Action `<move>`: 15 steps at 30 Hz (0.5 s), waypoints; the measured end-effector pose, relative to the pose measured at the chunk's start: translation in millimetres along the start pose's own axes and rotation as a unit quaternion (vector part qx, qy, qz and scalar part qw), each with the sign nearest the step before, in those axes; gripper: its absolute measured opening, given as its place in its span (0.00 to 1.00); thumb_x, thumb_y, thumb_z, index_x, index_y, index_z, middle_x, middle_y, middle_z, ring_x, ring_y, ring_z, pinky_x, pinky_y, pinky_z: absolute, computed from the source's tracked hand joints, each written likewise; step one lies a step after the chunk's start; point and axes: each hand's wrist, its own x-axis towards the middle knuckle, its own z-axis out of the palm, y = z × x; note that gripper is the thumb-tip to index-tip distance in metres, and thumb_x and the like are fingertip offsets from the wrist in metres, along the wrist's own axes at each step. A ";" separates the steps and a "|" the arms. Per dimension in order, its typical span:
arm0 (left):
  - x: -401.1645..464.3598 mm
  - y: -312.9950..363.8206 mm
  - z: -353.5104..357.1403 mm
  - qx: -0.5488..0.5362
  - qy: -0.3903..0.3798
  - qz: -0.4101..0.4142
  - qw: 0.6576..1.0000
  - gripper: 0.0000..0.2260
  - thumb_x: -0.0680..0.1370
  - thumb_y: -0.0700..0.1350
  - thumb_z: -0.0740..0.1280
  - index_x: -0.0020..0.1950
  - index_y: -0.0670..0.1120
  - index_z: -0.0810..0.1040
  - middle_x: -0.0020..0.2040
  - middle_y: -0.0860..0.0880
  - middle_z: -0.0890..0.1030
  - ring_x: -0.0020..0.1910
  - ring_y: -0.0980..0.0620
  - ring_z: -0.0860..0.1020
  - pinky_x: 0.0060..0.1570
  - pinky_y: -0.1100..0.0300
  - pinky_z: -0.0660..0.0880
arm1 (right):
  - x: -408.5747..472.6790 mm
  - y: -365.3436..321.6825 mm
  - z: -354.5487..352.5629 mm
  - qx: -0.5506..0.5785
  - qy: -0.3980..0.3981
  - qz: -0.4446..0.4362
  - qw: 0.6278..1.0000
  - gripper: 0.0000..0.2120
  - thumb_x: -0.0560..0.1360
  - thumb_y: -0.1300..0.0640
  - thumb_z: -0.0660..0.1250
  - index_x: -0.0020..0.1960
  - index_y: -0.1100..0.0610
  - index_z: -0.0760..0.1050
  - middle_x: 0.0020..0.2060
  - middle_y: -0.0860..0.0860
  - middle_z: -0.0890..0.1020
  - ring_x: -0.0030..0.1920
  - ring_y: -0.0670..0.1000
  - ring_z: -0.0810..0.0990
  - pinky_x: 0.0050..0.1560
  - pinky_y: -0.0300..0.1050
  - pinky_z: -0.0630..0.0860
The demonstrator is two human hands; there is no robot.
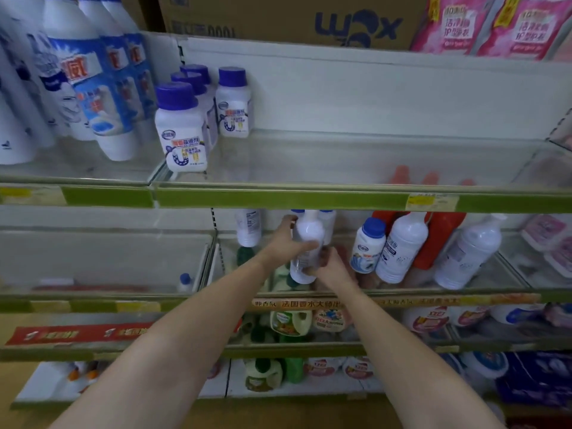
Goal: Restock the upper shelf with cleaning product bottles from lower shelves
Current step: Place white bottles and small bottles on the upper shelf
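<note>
Bottles fill only the upper shelf's left end, its right bare, while both the left hand and right hand grip a white bottle on the lower shelf, not yet lifted.

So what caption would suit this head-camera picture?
Both hands, left and right, grip a white bottle on the lower shelf.
</note>
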 end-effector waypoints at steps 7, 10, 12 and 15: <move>21.6 -10.1 14.0 -0.026 0.037 0.009 0.999 0.34 0.66 0.49 0.82 0.61 0.50 0.64 0.58 0.49 0.75 0.58 0.48 0.76 0.52 0.55 0.75 | 28.7 1.1 33.9 0.002 0.043 0.027 0.999 0.39 0.66 0.56 0.82 0.66 0.55 0.59 0.59 0.52 0.75 0.59 0.56 0.77 0.61 0.55 0.77; 19.7 -13.6 12.1 -0.001 0.043 0.029 0.999 0.34 0.65 0.52 0.82 0.60 0.50 0.65 0.58 0.49 0.75 0.56 0.49 0.76 0.50 0.55 0.74 | 32.4 6.1 36.4 -0.019 0.048 0.023 0.998 0.42 0.65 0.53 0.82 0.69 0.56 0.60 0.58 0.51 0.76 0.57 0.55 0.78 0.56 0.52 0.78; 16.5 -17.5 11.4 0.010 0.047 0.039 0.998 0.33 0.64 0.53 0.82 0.60 0.49 0.68 0.58 0.50 0.76 0.56 0.48 0.76 0.51 0.53 0.75 | 30.1 10.3 39.5 -0.015 0.051 0.020 0.998 0.43 0.66 0.53 0.82 0.71 0.56 0.60 0.58 0.50 0.76 0.58 0.54 0.78 0.54 0.49 0.76; 6.0 -18.8 12.7 -0.016 0.068 0.033 0.997 0.31 0.64 0.50 0.83 0.59 0.47 0.72 0.56 0.50 0.77 0.55 0.49 0.76 0.49 0.56 0.74 | 20.8 13.8 46.3 -0.009 0.072 0.007 0.997 0.41 0.66 0.53 0.80 0.70 0.55 0.60 0.61 0.52 0.77 0.60 0.55 0.79 0.57 0.52 0.78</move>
